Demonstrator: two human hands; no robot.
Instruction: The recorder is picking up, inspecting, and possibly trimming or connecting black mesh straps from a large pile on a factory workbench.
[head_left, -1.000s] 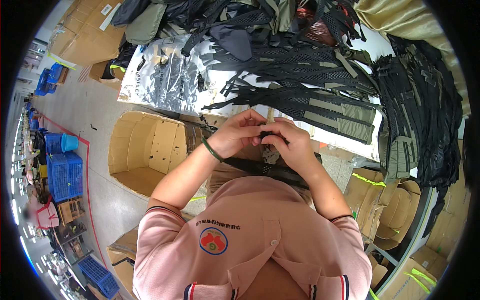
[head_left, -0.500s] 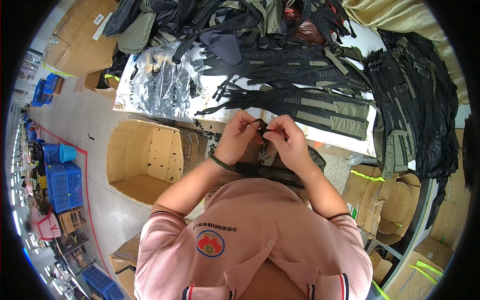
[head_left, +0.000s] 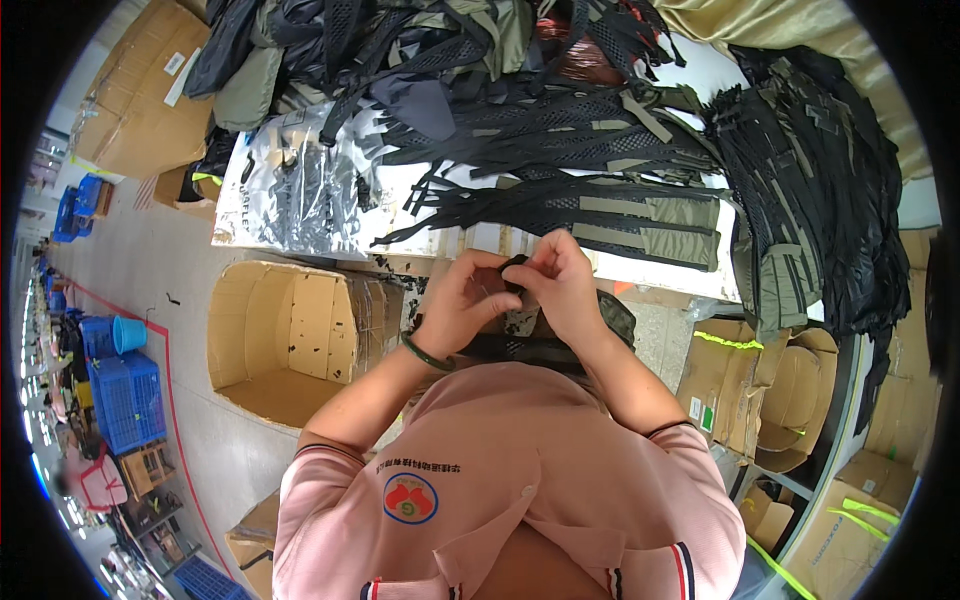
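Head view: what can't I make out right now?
Head view throughout:
Small black piece: partly covered by the bare left hand and bare right hand, shape unclear.
Black mesh-fabric strip below the hands: partly hidden by the forearms.
Shiny gold fabric: cut off by the top edge.
Round light-blue plastic bucket: interior too small.

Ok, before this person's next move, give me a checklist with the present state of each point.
1. Black piece held: ok, the right hand pinches it.
2. Left hand gripping it too: cannot tell; the fingers are at the piece, but contact is partly hidden.
3. Both hands free: not ok, the piece is in hand.
4. Piece's exact shape: cannot tell, small and partly covered.
5. Bracelet clear of the piece: ok, it sits at the left wrist.
6. Box at left open: ok, its inside shows.
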